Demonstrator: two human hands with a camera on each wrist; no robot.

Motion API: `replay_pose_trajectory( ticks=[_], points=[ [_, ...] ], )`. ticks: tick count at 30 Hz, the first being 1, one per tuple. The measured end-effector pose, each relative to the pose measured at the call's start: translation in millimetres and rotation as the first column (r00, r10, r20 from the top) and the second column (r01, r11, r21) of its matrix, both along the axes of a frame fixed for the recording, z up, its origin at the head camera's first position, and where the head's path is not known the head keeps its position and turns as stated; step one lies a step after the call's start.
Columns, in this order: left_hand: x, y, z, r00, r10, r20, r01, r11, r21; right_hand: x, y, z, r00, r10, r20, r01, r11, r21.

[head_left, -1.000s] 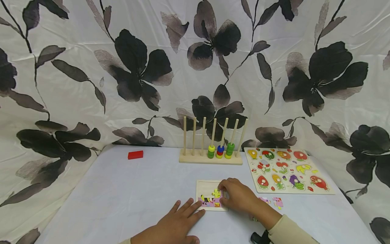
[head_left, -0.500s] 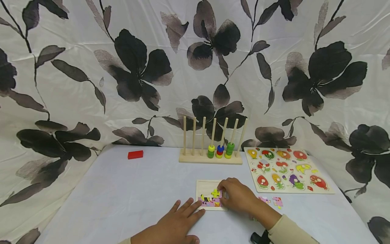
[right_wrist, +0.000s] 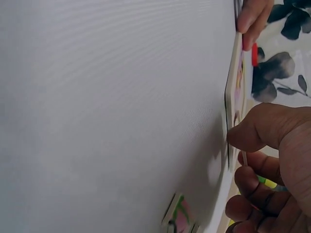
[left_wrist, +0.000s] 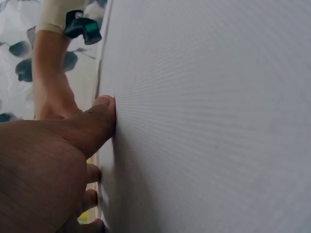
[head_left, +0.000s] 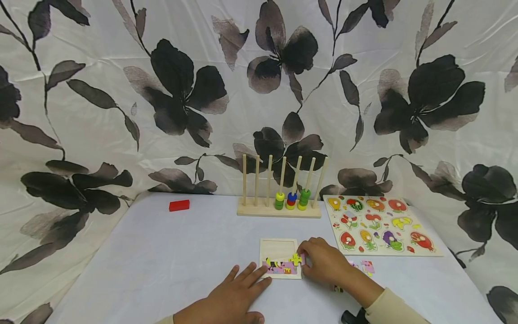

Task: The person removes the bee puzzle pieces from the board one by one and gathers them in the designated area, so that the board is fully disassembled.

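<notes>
A small wooden puzzle tray [head_left: 279, 246] lies on the white table, its lower part filled with pink pieces [head_left: 279, 268] showing yellow and black print. My right hand [head_left: 325, 264] pinches a yellow and pink puzzle piece [head_left: 296, 259] between thumb and fingers at the tray's right edge. In the right wrist view, a thin edge of it shows between the thumb and fingers. My left hand [head_left: 238, 292] lies flat with spread fingers, fingertips on the tray's lower left corner. In the left wrist view, its thumb [left_wrist: 99, 119] stretches out over the table.
Loose puzzle pieces [head_left: 368, 266] lie right of the right hand, one [head_left: 338, 289] partly under the forearm. A fruit board [head_left: 384, 225] lies at the right. Behind the tray stands a peg rack [head_left: 279, 211] with coloured rings. A red block [head_left: 179, 205] sits at the back left.
My right hand has shifted right, carrying the yellow and pink puzzle piece from over the pink pieces to the tray's right edge. The left hand has stayed in place.
</notes>
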State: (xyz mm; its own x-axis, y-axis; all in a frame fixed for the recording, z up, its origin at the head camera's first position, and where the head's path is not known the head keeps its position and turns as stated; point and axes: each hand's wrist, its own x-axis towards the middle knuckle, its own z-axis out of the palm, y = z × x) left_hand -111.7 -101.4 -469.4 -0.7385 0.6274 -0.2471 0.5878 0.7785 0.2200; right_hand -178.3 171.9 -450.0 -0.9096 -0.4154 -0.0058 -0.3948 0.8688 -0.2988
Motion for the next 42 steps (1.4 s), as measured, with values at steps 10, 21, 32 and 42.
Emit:
replay_pose_trajectory(
  ticks=[10, 21, 32, 42],
  points=[
    [1.1, -0.2, 0.3, 1.000, 0.002, 0.001, -0.002, 1.000, 0.014, 5.2, 20.6, -2.2, 0.999, -0.037, 0.018, 0.036, 0.999, 0.028],
    [1.2, -2.0, -1.9, 1.000, -0.019, -0.007, 0.019, 0.998, 0.058, 15.5, 42.3, 4.6, 0.991, -0.124, 0.043, 0.123, 0.992, 0.020],
    [1.4, -1.2, -1.9, 1.000, -0.005, -0.004, 0.005, 0.999, 0.040, 25.8, 66.2, 7.8, 0.987, -0.156, 0.041, 0.156, 0.988, 0.012],
    [1.6, -0.9, 0.6, 1.000, -0.010, -0.015, 0.011, 1.000, 0.026, 33.0, 85.6, 9.1, 0.986, -0.167, 0.028, 0.166, 0.986, 0.035]
  ],
)
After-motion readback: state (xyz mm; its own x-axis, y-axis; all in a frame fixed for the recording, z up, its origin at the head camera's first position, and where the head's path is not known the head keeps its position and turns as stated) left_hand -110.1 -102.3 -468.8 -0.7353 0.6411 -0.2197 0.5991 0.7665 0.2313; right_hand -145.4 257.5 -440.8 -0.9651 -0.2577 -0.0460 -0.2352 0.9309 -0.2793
